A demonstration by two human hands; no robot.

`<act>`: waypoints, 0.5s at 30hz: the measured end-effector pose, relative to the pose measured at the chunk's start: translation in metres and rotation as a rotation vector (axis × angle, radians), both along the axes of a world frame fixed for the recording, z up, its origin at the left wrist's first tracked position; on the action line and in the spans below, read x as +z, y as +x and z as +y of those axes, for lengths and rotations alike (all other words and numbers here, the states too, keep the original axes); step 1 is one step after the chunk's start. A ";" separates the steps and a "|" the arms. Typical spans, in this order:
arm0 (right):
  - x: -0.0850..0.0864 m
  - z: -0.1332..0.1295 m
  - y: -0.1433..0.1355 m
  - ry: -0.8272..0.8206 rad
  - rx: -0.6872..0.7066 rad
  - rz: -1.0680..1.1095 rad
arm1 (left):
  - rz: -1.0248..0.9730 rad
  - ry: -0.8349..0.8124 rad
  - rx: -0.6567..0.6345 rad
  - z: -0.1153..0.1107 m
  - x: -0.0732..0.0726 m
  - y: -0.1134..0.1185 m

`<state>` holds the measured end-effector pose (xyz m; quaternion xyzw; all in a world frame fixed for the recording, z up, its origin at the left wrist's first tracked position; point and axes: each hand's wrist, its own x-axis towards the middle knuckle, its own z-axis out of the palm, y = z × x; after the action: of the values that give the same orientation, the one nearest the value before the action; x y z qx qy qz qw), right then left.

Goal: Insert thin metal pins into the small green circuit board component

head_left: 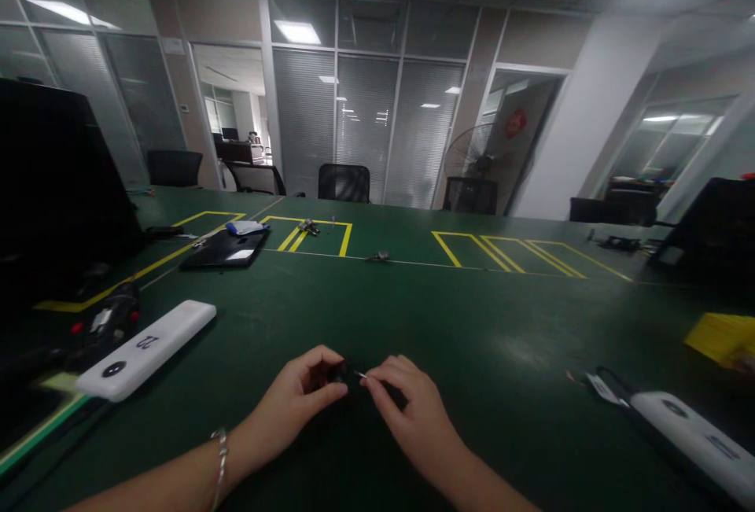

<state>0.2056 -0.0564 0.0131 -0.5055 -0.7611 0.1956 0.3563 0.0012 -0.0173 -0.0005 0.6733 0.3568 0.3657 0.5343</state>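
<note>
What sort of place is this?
Probably an office or meeting room: black chairs stand along the far side of a large green table, with blind-covered glass partitions behind them.

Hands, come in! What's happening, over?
Left hand holding something dark, unclear. Right hand pinching thin, pale piece. White device lies left, apart from both hands.
</note>
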 end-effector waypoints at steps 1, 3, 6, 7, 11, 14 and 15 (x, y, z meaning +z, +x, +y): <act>0.000 0.000 0.000 -0.002 0.005 -0.005 | 0.046 0.030 -0.003 0.000 -0.001 0.000; -0.001 0.001 0.000 -0.006 0.013 -0.018 | 0.132 0.086 0.001 -0.003 0.001 0.000; -0.003 0.001 0.000 -0.011 0.010 -0.052 | 0.228 0.157 0.003 -0.009 0.008 0.002; -0.003 0.002 0.000 -0.012 0.010 -0.064 | 0.250 0.199 -0.003 -0.010 0.011 0.002; -0.003 0.001 0.001 -0.015 0.016 -0.106 | 0.262 0.330 -0.009 -0.013 0.015 0.001; -0.002 0.000 0.001 -0.017 0.014 -0.134 | 0.275 0.346 0.026 -0.012 0.014 -0.001; -0.002 0.000 0.000 -0.019 0.014 -0.140 | 0.274 0.353 0.035 -0.012 0.013 -0.001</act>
<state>0.2060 -0.0565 0.0109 -0.5159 -0.7857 0.1695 0.2961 -0.0001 -0.0290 0.0125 0.7936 0.3682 0.3368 0.3480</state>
